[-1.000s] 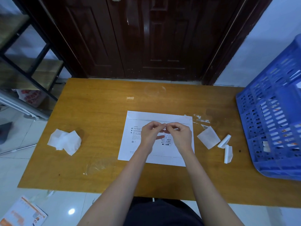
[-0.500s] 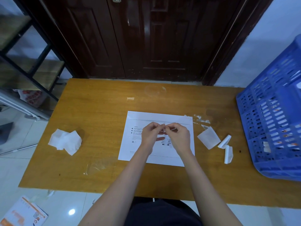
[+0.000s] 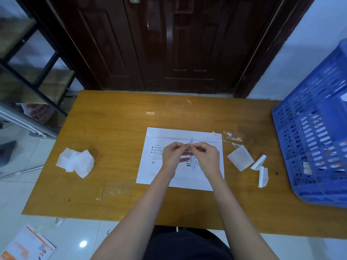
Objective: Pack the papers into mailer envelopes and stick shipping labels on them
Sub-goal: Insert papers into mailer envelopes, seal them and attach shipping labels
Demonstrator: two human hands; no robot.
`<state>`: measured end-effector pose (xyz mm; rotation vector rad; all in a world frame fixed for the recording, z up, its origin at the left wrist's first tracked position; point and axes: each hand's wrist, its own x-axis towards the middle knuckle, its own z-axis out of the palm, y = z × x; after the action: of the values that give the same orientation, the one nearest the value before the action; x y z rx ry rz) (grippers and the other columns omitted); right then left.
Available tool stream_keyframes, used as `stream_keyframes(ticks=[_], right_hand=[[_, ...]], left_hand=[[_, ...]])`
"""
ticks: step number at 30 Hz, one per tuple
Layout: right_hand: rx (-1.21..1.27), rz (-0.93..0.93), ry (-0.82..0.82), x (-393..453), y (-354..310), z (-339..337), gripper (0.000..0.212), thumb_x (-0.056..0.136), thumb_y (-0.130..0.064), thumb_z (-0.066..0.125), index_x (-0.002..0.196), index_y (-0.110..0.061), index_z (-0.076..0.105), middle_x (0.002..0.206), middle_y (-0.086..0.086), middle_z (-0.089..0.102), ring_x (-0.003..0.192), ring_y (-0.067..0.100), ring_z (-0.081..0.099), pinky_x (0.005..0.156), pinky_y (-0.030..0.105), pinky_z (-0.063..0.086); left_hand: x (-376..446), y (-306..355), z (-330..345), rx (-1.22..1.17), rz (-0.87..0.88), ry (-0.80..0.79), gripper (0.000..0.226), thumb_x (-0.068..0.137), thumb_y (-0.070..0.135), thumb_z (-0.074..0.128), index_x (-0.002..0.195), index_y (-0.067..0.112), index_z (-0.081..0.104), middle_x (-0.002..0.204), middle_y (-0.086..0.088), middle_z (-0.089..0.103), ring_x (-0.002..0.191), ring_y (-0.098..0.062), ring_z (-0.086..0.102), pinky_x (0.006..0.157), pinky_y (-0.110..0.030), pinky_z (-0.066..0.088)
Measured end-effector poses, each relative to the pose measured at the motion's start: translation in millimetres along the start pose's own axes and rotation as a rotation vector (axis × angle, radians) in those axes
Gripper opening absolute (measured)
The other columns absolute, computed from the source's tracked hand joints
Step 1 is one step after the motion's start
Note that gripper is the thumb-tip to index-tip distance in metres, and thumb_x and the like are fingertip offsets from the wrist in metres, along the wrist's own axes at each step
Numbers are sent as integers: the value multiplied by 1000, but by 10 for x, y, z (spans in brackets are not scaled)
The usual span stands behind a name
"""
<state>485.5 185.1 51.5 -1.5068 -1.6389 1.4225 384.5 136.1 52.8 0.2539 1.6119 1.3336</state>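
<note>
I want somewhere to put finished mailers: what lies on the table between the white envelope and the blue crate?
Head view: a flat white paper square and two folded white strips lie between the envelope and crate.

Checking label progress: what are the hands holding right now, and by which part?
Both hands, left and right, pinch a thin label sheet by its top edge, above the mailer envelope.
</note>
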Motion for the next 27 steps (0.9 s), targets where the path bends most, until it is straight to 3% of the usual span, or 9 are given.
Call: stream_keyframes(ticks=[10,13,27], right_hand=[[54,47,21,-48,18,6,11,84,-16,66,77,-21,72,77,-8,72,79,12,69,76,25,53],[47,30,8,-69,14,21,9,84,-17,67,78,-21,73,77,-8,72,79,11,68,76,25,53],[28,22,-16,-94,9,34,6,82,-20,70,78,-22,74,76,-8,72,75,11,69,81,36,56]], left_hand=[[-43,-41,-47,-4,5,-8,11,88,7,61,86,-1,68,90,-15,72,81,-20,72,64,-26,58],[-67,-38,-57,-15,10,1,16,88,14,64,89,-1,69,86,-10,73,78,-16,72,62,-24,57],[-104,-79,-143,3,50,12,16,88,19,67,91,4,71,88,-7,73,84,-16,69,64,-26,58]])
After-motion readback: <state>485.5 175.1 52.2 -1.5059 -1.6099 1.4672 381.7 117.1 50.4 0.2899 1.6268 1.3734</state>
